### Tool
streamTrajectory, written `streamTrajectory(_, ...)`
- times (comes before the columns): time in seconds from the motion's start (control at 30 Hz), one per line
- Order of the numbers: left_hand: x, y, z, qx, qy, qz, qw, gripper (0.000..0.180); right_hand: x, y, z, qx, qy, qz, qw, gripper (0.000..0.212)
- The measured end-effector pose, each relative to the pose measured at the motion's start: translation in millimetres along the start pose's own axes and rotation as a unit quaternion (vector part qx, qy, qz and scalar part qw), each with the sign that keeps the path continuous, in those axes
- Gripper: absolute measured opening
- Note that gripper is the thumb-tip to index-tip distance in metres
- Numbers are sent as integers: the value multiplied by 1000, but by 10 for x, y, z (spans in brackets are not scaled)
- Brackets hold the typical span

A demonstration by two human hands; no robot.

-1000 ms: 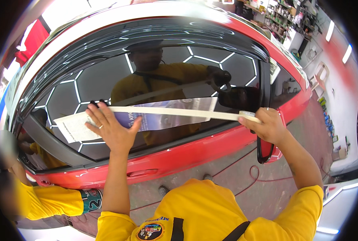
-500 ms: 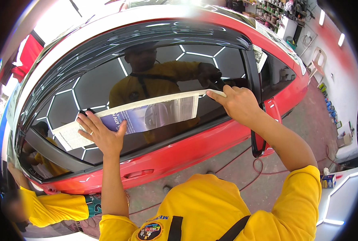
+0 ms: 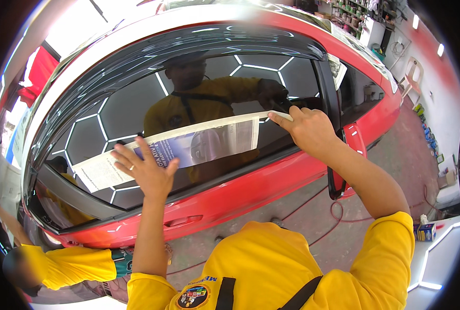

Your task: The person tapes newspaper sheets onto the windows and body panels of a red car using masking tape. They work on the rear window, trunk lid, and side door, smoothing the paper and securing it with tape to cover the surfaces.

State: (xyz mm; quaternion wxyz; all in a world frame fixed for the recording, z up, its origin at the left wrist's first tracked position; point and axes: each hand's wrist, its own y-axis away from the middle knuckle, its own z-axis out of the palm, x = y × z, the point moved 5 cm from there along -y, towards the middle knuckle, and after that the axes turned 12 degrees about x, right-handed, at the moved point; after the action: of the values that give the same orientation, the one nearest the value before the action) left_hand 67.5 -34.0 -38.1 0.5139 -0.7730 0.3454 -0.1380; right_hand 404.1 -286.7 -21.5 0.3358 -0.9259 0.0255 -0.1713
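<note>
A long folded strip of printed newspaper [image 3: 214,142] slants across the dark side window [image 3: 124,116] of a red car. Pale masking tape [image 3: 209,125] runs along its upper edge. Over the strip's left part, my left hand [image 3: 151,173] is open with fingers spread; whether it presses the paper or hovers just above is unclear. At the strip's upper right end, my right hand [image 3: 310,129] is closed on the loose end of the tape, thumb and forefinger pinching it.
Below the window runs the red door with its handle [image 3: 183,221]; a side mirror [image 3: 338,178] juts out at right. Another person in yellow [image 3: 80,266] is at lower left. A red hose [image 3: 336,217] lies on the floor. A plastic chair [image 3: 411,77] stands by the wall.
My left hand has slid to the right along the strip, its fingers stretching out more. My right hand stays at the tape end. The other person's arm has shifted outward.
</note>
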Motion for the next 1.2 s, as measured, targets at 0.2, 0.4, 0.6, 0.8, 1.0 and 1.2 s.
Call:
streamTrajectory(0.2, 1117, 57, 210, -90, 57, 85, 991, 114, 38, 14, 30, 13, -8, 5, 1000, 57)
streamTrajectory(0.4, 2003, -137, 350, -63, 129, 165, 976, 107, 77, -33, -46, 3, -40, 27, 999, 55)
streamTrajectory(0.6, 2208, -186, 395, -50, 134, 163, 976, 109, 109, -22, -59, -13, -98, 81, 992, 50)
streamTrajectory(0.8, 2305, -205, 305, -126, 149, 117, 974, 112, -108, 141, -147, -17, -166, 186, 968, 46)
streamTrajectory(1.0, 2236, -138, 280, -153, 176, 70, 970, 107, -330, 246, -84, 21, -270, 337, 902, 30)
streamTrajectory(1.2, 2461, -125, 307, -157, 266, 47, 950, 107, -655, 828, -167, 159, -321, 414, 837, 28)
